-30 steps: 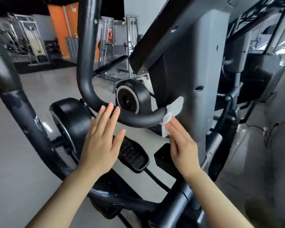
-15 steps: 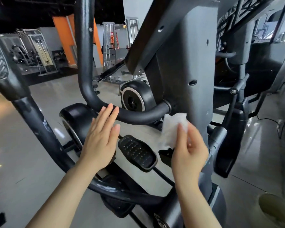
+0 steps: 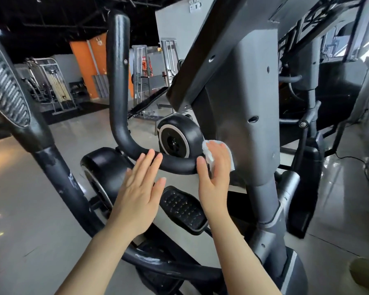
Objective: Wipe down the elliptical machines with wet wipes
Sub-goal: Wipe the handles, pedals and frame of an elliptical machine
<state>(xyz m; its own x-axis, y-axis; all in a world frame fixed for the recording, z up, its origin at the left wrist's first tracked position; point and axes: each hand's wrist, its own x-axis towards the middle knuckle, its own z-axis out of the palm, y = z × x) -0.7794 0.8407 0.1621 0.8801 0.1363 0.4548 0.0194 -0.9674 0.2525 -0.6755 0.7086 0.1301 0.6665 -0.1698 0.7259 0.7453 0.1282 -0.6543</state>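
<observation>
The elliptical's grey upright column (image 3: pixel 249 99) fills the middle right, with a curved black handlebar (image 3: pixel 124 133) joining it low down. My right hand (image 3: pixel 216 173) presses a white wet wipe (image 3: pixel 209 150) flat against the column where the bar meets it, fingers straight over the wipe and thumb alongside the bar. My left hand (image 3: pixel 140 192) hovers open with straight fingers just below the handlebar's bend, fingertips close to the bar; contact cannot be told. A black studded pedal (image 3: pixel 183 209) sits below both hands.
A black swing arm (image 3: pixel 58 177) crosses at the left, with black wheel covers (image 3: pixel 179 137) behind the bar. Another machine (image 3: pixel 311 145) stands close on the right. Weight racks (image 3: pixel 51 88) and an orange pillar (image 3: pixel 87 62) line the far floor.
My right hand rose from below the handlebar joint and laid the wipe flat on the column. The left hand stayed open near the bar. The view tilted slightly upward.
</observation>
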